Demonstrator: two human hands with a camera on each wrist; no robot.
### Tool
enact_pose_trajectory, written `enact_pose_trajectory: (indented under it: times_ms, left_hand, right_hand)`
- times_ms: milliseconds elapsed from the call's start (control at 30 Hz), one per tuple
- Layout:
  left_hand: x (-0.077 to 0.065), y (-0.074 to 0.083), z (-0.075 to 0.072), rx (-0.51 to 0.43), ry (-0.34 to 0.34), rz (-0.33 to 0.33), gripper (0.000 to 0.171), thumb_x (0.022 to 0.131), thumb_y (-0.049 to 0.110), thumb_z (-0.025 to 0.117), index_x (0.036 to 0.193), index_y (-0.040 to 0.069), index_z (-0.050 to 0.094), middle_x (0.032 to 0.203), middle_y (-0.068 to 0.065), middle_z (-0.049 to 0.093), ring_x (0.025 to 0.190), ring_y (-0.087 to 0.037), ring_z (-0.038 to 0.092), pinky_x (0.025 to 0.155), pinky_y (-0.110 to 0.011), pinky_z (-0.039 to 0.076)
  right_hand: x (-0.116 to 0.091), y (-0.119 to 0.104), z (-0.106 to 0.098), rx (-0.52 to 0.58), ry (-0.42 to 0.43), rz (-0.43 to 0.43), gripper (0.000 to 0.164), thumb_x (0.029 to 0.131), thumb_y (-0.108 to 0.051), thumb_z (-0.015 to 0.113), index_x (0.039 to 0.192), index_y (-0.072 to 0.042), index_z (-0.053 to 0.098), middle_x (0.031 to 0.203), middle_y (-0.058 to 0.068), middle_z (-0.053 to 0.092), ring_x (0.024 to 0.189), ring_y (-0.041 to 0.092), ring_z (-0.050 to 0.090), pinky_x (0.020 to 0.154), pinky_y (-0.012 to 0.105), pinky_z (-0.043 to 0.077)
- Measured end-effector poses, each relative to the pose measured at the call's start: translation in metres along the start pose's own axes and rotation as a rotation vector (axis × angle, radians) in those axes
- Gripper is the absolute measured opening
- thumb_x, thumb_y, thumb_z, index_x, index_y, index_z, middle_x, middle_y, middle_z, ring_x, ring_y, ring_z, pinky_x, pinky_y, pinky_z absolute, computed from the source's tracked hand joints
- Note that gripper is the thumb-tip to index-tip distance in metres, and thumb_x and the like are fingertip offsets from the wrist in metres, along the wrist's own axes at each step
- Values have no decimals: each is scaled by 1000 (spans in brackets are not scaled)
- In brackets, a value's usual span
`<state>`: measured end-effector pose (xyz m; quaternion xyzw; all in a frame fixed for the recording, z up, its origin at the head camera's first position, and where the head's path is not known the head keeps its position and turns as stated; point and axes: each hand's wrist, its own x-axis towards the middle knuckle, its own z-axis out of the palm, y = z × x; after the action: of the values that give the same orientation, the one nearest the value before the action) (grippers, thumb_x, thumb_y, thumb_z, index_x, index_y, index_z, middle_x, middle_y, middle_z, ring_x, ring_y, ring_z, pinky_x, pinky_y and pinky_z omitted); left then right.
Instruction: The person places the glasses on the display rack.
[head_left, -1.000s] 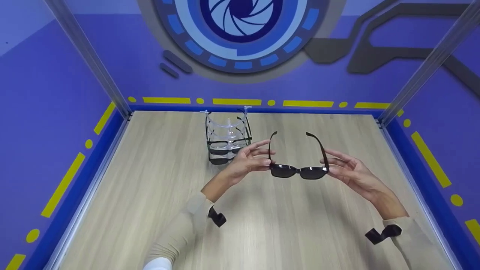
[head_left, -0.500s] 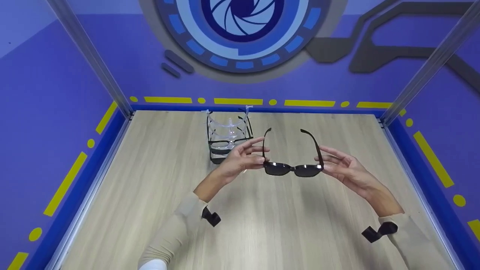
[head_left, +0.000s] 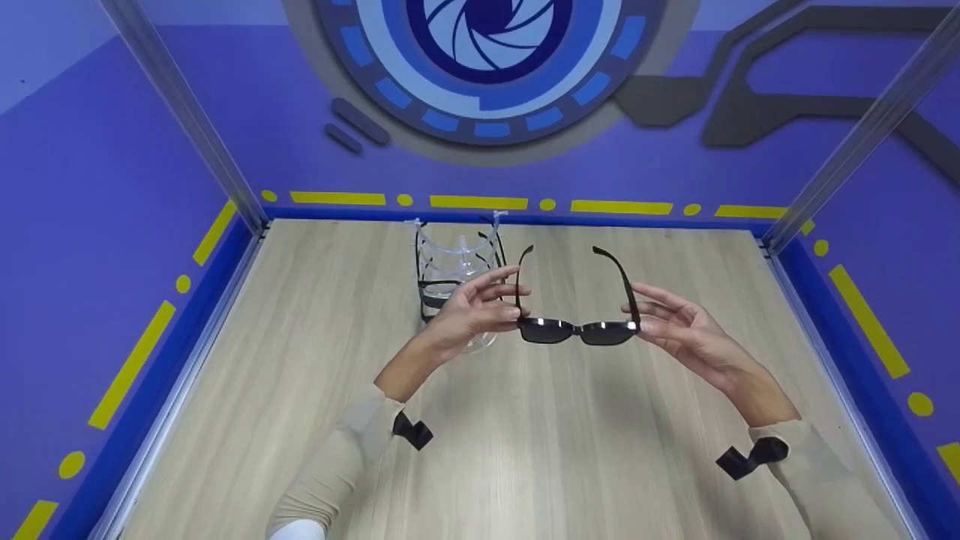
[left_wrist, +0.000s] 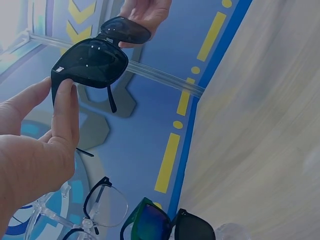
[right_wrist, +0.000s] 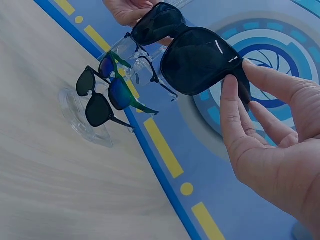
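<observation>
Black sunglasses (head_left: pixel 546 331) with dark lenses are held in the air between both hands, temples unfolded and pointing away. My left hand (head_left: pixel 466 318) pinches the left hinge corner between thumb and fingers. On the opposite corner, my right hand (head_left: pixel 688 330) pinches the frame beside the right temple. Behind my left hand stands a clear display rack (head_left: pixel 459 247) bearing several pairs of glasses, partly hidden by that hand. In the right wrist view the rack's pairs show as clear-lens glasses (right_wrist: pixel 141 71), blue-lens sunglasses (right_wrist: pixel 120 93) and, lowest, dark sunglasses (right_wrist: pixel 99 109).
The rack's round clear base (right_wrist: pixel 75 115) rests on the wooden tabletop (head_left: pixel 570 465). Blue printed panels (head_left: pixel 360 90) enclose the table at the back and sides, with metal posts (head_left: pixel 187 112) at the corners. A black strap (head_left: pixel 414 430) hangs from each sleeve.
Both hands have carried the sunglasses left and slightly away from the body, closer to the rack. My left hand now covers more of the racked glasses. Both grips are unchanged.
</observation>
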<state>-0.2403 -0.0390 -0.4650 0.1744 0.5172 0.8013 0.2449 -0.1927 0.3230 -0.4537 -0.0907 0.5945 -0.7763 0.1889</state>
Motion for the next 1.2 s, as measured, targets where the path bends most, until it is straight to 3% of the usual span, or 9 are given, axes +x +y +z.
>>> enact_pose_trajectory:
  times_ms: [267,433,833,1200]
  left_hand:
    - [-5,16,-2,0,16,10,74,91,-10,65,157,4,35,127,-6,68,102,-17,75,93,-34,62]
    - [-6,29,-4,43,42,4,71,91,-8,67,155,8,42,131,-10,67,101,-17,75,86,-29,63]
    - [-10,50,-14,70,67,49,70,92,-6,66,156,9,41,136,-14,64,102,-17,74,88,-34,63]
    - [-18,69,-20,74,121,80,68,92,-6,66,154,8,43,128,-8,69,97,-17,76,86,-31,64]
  right_hand:
    - [8,-7,9,4,-2,-7,56,98,9,56,149,-14,50,134,4,66,125,15,65,108,29,53]
    - [15,-12,15,4,-1,-6,56,98,8,57,148,-15,51,133,4,67,124,15,66,108,29,53]
    - [36,-23,31,77,-11,-37,52,97,12,55,144,-11,55,132,8,66,126,18,65,110,31,52]
    - [53,-33,51,145,-4,-27,49,96,11,57,140,-11,60,130,7,67,126,18,64,109,29,52]
